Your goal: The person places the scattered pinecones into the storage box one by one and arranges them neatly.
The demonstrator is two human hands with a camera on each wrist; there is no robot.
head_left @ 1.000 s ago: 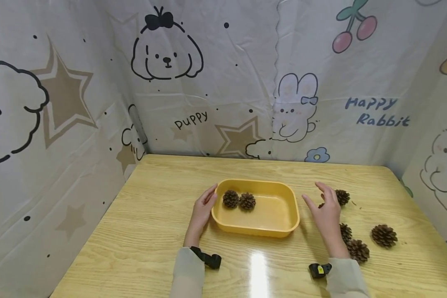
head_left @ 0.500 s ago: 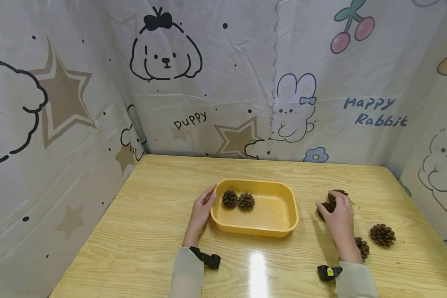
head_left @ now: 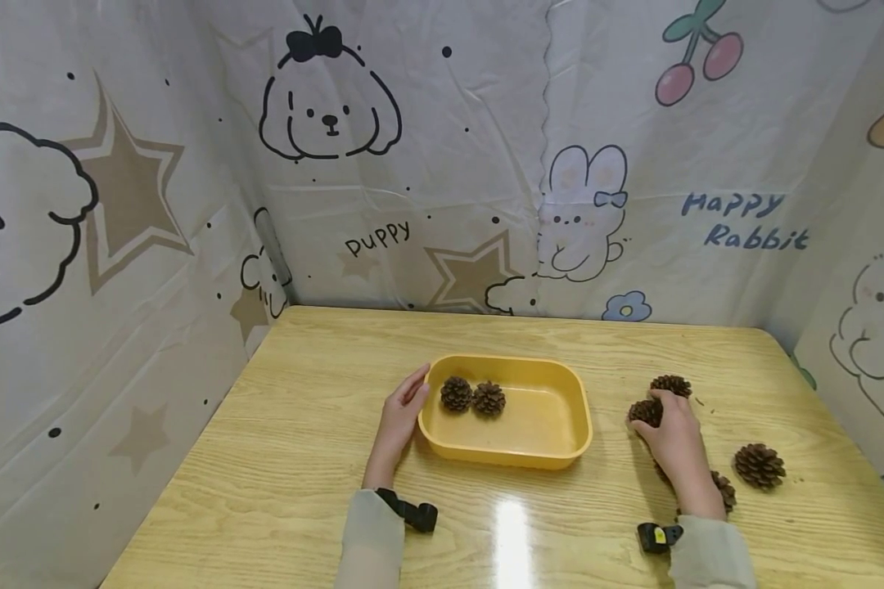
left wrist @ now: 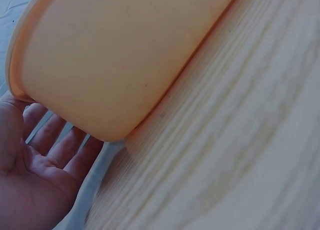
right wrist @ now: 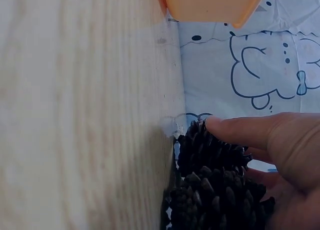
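A yellow plastic tray (head_left: 508, 454) sits mid-table, with two pine cones (head_left: 456, 394) side by side in its left part. My left hand (head_left: 401, 413) rests against the tray's left end, fingers fairly straight along the outer wall; in the left wrist view the fingers (left wrist: 60, 140) lie just under the rim. To the right of the tray, my right hand (head_left: 674, 433) grips a brown pine cone (head_left: 644, 413) between thumb and fingers, low at the table. In the right wrist view a fingertip presses the top of that cone (right wrist: 205, 145), and another cone (right wrist: 220, 200) stands nearer the camera.
Just behind the held cone lies a further pine cone (head_left: 671, 385). One more (head_left: 759, 467) is at the right, and another (head_left: 723, 491) is partly hidden by the right wrist. A printed cloth (head_left: 442, 164) encloses the wooden table (head_left: 302, 458) at the back and sides.
My right hand has moved right from beside the tray to the pine cones and closed its fingers on one. The left hand and the tray have stayed put.
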